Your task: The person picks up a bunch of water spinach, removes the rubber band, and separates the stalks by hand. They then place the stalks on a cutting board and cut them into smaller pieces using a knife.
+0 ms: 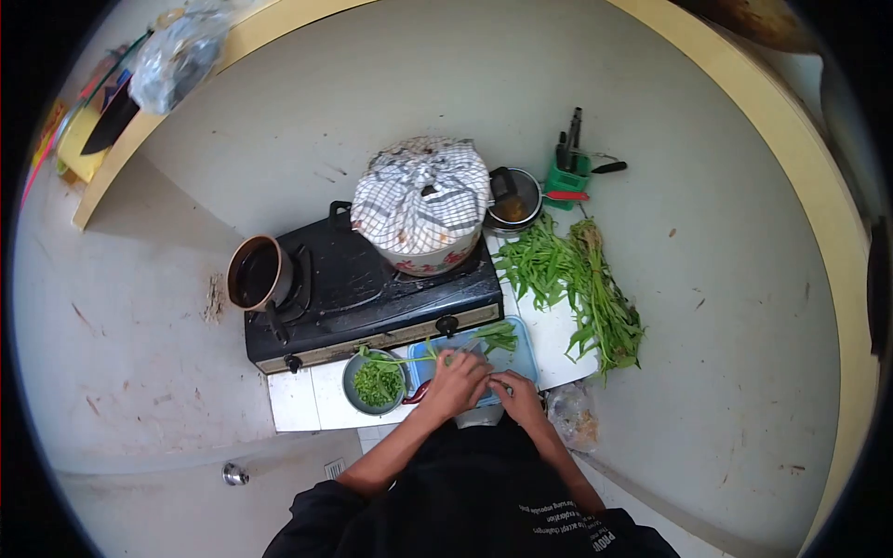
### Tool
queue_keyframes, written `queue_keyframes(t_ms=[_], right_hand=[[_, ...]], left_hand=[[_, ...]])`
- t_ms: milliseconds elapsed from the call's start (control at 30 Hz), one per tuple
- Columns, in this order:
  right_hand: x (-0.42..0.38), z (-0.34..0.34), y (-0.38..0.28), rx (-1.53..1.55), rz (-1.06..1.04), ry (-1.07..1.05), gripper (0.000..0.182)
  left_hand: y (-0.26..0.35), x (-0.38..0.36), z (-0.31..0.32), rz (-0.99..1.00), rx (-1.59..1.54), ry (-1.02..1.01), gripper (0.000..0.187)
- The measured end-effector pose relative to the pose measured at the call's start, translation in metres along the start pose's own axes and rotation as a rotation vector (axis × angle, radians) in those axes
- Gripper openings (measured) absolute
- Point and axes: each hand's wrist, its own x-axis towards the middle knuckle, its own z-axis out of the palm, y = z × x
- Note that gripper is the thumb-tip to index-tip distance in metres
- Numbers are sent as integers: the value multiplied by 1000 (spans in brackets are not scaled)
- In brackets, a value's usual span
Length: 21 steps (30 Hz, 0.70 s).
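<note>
My left hand [456, 379] is closed over a blue cutting board [528, 358], with a green vegetable stem [409, 359] running out from it to the left. Close beside it, my right hand [518, 394] has its fingers pinched together; whatever they hold is too small to make out. Cut leafy greens [498, 336] lie on the board's far side. Left of the board stands a grey bowl [348, 383] with chopped greens [377, 382] in it. A red handle [419, 392] shows between bowl and board; its other end is hidden by my left hand.
Behind the board is a black gas stove [372, 302] bearing a cloth-covered pot [423, 251] and a saucepan [256, 272] of dark liquid. Uncut leafy greens [609, 321] lie at the right, near a green knife holder [566, 181]. A plastic bag [572, 418] hangs by the counter edge.
</note>
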Motion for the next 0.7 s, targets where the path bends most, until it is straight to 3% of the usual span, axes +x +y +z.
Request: queue_keyframes(t_ms=[133, 267, 367, 467, 600, 700], right_hand=[[21, 21, 4, 50, -54, -225, 21], [41, 44, 10, 149, -48, -412, 22], [65, 67, 19, 75, -92, -295, 23], [87, 85, 7, -186, -288, -217, 30], [99, 117, 6, -490, -342, -267, 30], [100, 131, 11, -601, -309, -287, 28]], left_hand=[[-15, -43, 16, -270, -65, -107, 21], [-33, -75, 12, -446, -90, -55, 19], [-46, -91, -5, -570, -89, -96, 18], [-54, -106, -18, -662, -142, -85, 18], [-61, -124, -23, -745, -137, -171, 18], [-62, -135, -17, -732, -171, -108, 18]])
